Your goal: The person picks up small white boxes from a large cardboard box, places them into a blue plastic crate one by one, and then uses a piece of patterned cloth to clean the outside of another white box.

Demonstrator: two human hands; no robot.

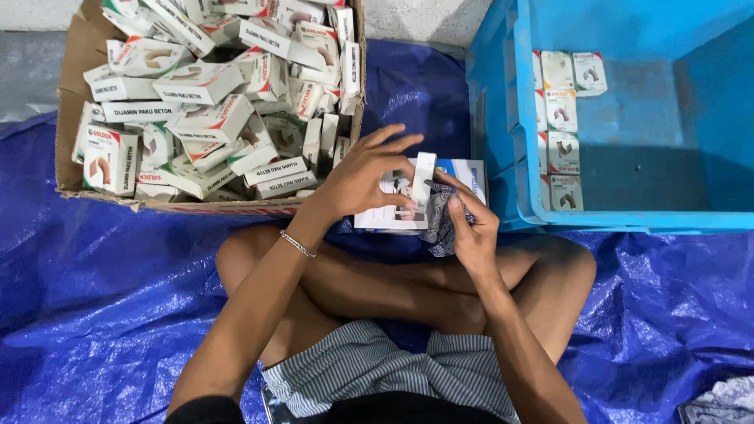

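Observation:
My left hand (363,177) holds a small white carton (397,206) just above my crossed legs, fingers spread over its top. Pressed against the carton's right side is a dark grey cloth (440,224), bunched in my right hand (473,228). A second white and blue carton (470,174) lies just behind them on the blue tarp. A thin bracelet sits on my left wrist.
A cardboard box (75,59) heaped with several small white cartons stands at the upper left. A blue plastic crate (628,221) at the upper right holds several cartons lined along its left wall. Blue tarp (94,298) covers the floor. A crumpled cloth (726,396) lies at the bottom right.

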